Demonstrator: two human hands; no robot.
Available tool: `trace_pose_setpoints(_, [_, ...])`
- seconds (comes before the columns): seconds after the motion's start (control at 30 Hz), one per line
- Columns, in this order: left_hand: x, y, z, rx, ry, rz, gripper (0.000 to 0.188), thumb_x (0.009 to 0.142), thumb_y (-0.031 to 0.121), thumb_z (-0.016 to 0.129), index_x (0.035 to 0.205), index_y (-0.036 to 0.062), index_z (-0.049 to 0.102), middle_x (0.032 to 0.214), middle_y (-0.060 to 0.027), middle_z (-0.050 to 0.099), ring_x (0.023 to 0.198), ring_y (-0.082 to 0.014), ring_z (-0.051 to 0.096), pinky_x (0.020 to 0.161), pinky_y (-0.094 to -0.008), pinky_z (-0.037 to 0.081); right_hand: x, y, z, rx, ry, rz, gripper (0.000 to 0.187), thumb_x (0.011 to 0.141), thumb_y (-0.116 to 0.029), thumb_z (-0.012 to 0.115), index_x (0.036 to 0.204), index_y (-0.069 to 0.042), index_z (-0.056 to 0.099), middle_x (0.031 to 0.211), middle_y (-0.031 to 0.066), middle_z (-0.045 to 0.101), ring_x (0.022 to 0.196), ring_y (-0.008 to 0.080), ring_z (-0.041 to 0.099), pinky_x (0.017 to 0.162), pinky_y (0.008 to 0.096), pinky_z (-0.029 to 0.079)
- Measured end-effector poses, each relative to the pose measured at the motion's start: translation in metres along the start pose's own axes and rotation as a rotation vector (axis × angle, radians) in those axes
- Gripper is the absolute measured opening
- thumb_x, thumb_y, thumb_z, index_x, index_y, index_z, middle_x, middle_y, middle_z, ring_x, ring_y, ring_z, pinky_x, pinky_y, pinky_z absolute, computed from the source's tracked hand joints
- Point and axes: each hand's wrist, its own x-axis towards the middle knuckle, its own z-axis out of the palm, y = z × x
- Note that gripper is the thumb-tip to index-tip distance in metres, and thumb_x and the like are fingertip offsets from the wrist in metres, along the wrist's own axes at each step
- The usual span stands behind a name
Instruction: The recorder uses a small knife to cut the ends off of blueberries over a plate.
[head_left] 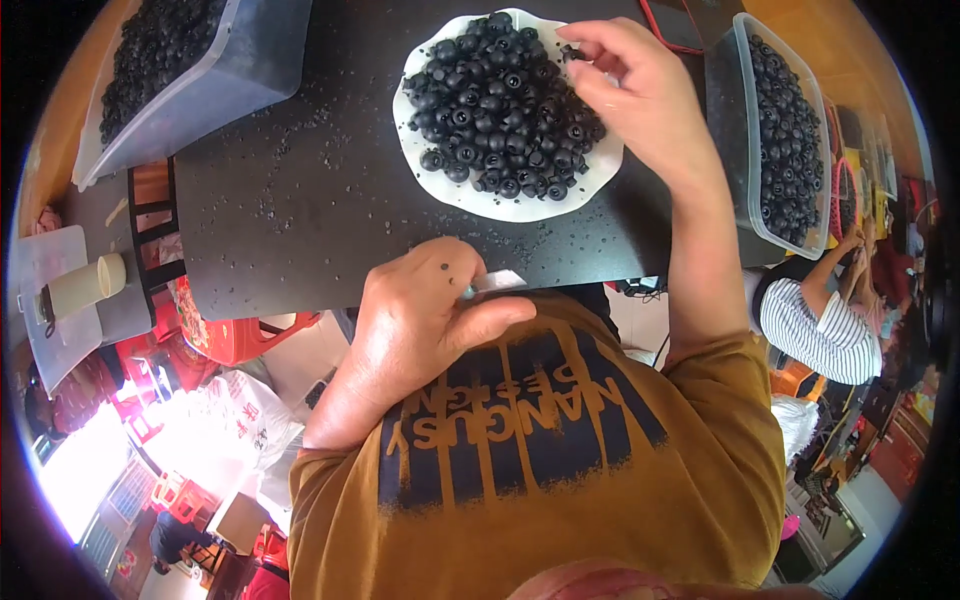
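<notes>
My left hand (415, 305) is closed around a small knife near the table's front edge. The knife's short pale blade (500, 280) points right, and a bit of its teal handle shows by the fingers. Farther off, my right hand (645, 95) pinches a small black round part (572, 53) over the far right rim of a white scalloped plate (598, 170). Heaped on that plate are many more black round parts (500, 110), hollow and ball-like, several with a hole facing up. A black speck sticks to the back of my left hand.
Black crumbs (265, 205) lie scattered over the dark table (240, 250). Clear plastic bins full of black parts stand at the far left (255, 75) and right (745, 150). A red-edged flat object (672, 22) lies far right. A person in a striped shirt (820, 330) is beyond the right bin.
</notes>
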Motion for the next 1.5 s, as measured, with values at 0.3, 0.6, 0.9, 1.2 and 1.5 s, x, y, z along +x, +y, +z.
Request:
trace_pose_setpoints(0.3, [0.018, 0.002, -0.006, -0.364, 0.312, -0.017, 0.024, 0.073, 0.020, 0.071, 0.073, 0.0021, 0.055, 0.061, -0.0034, 0.054, 0.053, -0.0090, 0.047, 0.049, -0.0229, 0.039, -0.042, -0.069, -0.008, 1.459, -0.341, 0.361, 0.035, 0.073, -0.018, 0.062, 0.098, 0.002, 0.050, 0.090, 0.0089, 0.054, 0.080, 0.0120, 0.050, 0.071, 0.0218, 0.039])
trace_pose_setpoints(0.6, [0.013, 0.001, 0.002, -0.779, 0.358, -0.032, 0.014, 0.083, 0.013, 0.060, 0.085, 0.0015, 0.051, 0.071, -0.0011, 0.057, 0.064, -0.0055, 0.053, 0.057, -0.0177, 0.042, -0.048, -0.083, 0.009, 1.573, -0.439, 0.429, 0.027, 0.076, -0.018, 0.061, 0.093, 0.001, 0.051, 0.090, 0.0107, 0.054, 0.076, 0.0128, 0.050, 0.071, 0.0232, 0.040])
trace_pose_setpoints(0.9, [0.011, -0.002, 0.002, -0.994, 0.415, -0.156, 0.019, 0.088, 0.021, 0.053, 0.087, 0.0030, 0.051, 0.069, 0.0024, 0.052, 0.056, -0.0008, 0.040, 0.049, -0.0144, 0.032, -0.058, -0.118, 0.032, 1.399, 0.047, 0.190, 0.025, 0.085, -0.014, 0.055, 0.101, 0.005, 0.056, 0.093, 0.0122, 0.056, 0.078, 0.0131, 0.052, 0.070, 0.0230, 0.042])
trace_pose_setpoints(1.2, [0.006, -0.007, 0.013, -1.078, 0.469, -0.062, 0.018, 0.090, 0.021, 0.050, 0.093, 0.0028, 0.048, 0.068, 0.0044, 0.046, 0.055, -0.0003, 0.035, 0.047, -0.0145, 0.029, -0.054, -0.114, 0.032, 1.207, 0.015, 0.094, 0.024, 0.085, -0.015, 0.056, 0.097, 0.006, 0.059, 0.091, 0.0112, 0.056, 0.077, 0.0124, 0.052, 0.069, 0.0212, 0.042])
trace_pose_setpoints(1.5, [0.006, -0.005, 0.019, -1.030, 0.481, -0.058, 0.020, 0.090, 0.022, 0.048, 0.095, 0.0024, 0.046, 0.070, 0.0037, 0.046, 0.058, -0.0012, 0.036, 0.049, -0.0150, 0.031, -0.048, -0.107, 0.045, 0.815, 0.152, -0.131, 0.035, 0.089, -0.025, 0.045, 0.091, 0.006, 0.060, 0.086, 0.0122, 0.057, 0.079, 0.0151, 0.050, 0.071, 0.0242, 0.039])
